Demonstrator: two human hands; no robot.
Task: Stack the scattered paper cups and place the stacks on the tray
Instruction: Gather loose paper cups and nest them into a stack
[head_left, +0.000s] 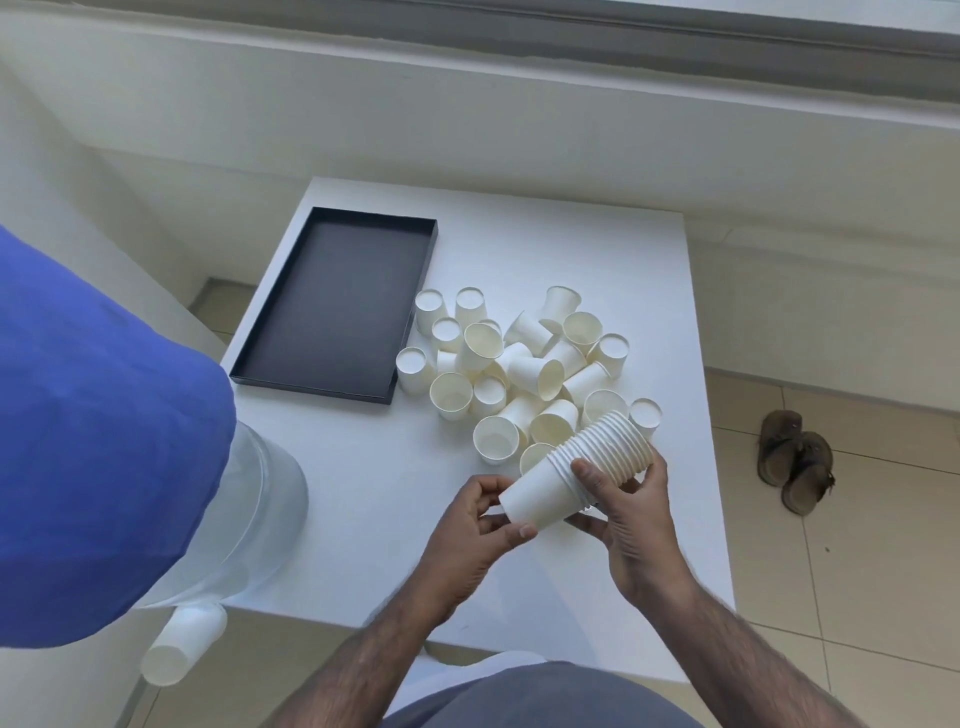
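Note:
A stack of white paper cups (597, 457) lies on its side above the white table (363, 478), held between both hands. My left hand (472, 525) grips the base end of the bottom cup. My right hand (631, 512) curls round the rims in the middle of the stack. Several loose paper cups (519, 369) lie scattered behind the stack, some upright, some upside down, some tipped over. The black tray (410, 312) sits at the table's far left with nothing in it.
Another person's blue sleeve (93, 441) fills the left side. One paper cup (182, 644) lies on the floor by the table's near-left corner. A pair of brown sandals (795, 460) sits on the tiled floor to the right.

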